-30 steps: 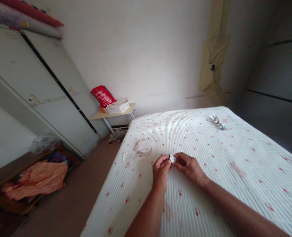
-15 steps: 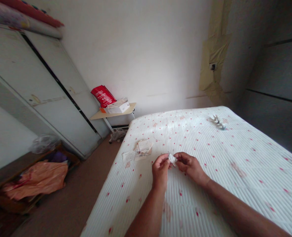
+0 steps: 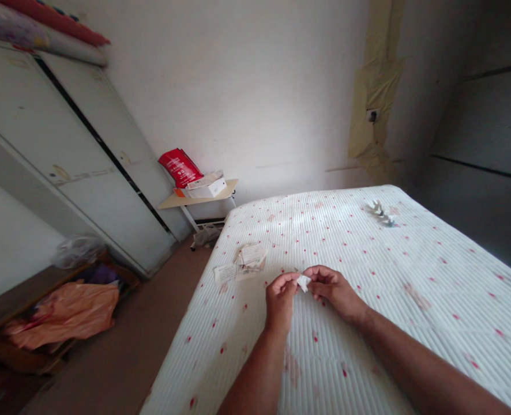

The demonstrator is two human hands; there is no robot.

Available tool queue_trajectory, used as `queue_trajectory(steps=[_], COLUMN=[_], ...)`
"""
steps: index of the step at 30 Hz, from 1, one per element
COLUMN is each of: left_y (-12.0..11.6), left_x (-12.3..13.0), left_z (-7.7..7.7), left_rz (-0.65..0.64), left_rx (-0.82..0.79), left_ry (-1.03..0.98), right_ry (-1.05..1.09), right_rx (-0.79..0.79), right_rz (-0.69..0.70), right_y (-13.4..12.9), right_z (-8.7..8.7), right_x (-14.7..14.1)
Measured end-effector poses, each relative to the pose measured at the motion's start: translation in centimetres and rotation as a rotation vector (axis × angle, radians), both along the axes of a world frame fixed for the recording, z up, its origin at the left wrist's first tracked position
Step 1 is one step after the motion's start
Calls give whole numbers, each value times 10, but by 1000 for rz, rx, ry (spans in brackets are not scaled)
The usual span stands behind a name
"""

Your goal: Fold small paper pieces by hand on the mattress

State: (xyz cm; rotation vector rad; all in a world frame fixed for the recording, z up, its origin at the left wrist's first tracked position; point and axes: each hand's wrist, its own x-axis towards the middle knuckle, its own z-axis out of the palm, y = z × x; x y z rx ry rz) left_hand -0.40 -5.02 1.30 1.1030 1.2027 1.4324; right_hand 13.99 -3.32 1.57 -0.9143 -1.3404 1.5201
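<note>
A small crumpled piece of white paper (image 3: pixel 303 282) is pinched between my two hands, above the middle of the bed. My left hand (image 3: pixel 280 297) grips its left side with thumb and fingers. On the right side, the thumb and fingertips of my right hand (image 3: pixel 334 291) close on the same piece. Left of my hands, a loose pile of printed paper slips (image 3: pixel 251 257) lies on the striped bedcover (image 3: pixel 324 236). Several small twisted white pieces (image 3: pixel 382 213) sit in a row near the bed's far right corner.
Beyond the bed's far left corner stands a small table (image 3: pixel 173 200) with a red bag (image 3: pixel 180 166) and a white box (image 3: pixel 207 189). A wardrobe (image 3: pixel 86 155) lines the left wall. An orange bag (image 3: pixel 69 311) lies on low furniture at the left.
The white paper has turned slightly and looks more compact between my fingertips. Both hands stay in nearly the same place, with small finger movements.
</note>
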Motion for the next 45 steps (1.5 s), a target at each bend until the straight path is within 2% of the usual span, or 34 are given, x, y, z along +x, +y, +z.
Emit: queue_trajectory(steps=[8,14,19,26,33,39,45], left_y=[1,3,2,2,2,0,2], left_x=[1,1,1,2,2,2,2], left_z=[-1,-4,-3,-1,0,4,-2], left_rz=[26,34,59,52,74,84,54], left_rx=[-53,-66,-74,-62,-81,-93,-84], left_ry=[-74,-92,-97,-112,-127,-133,-124], right_ry=[-112,-247,-356,-407,-480,-604,-644], right_rx=[102,343,567,560,650,739,709], right_rz=[-19,-177,-167,-148,-145,-119,-155], right_y=[1,-3,-6,-3,0,-4,-3], right_z=[-6,-1,1,-4,-8,-3,-5], right_x=[-2,-1,2,1,2,2,0])
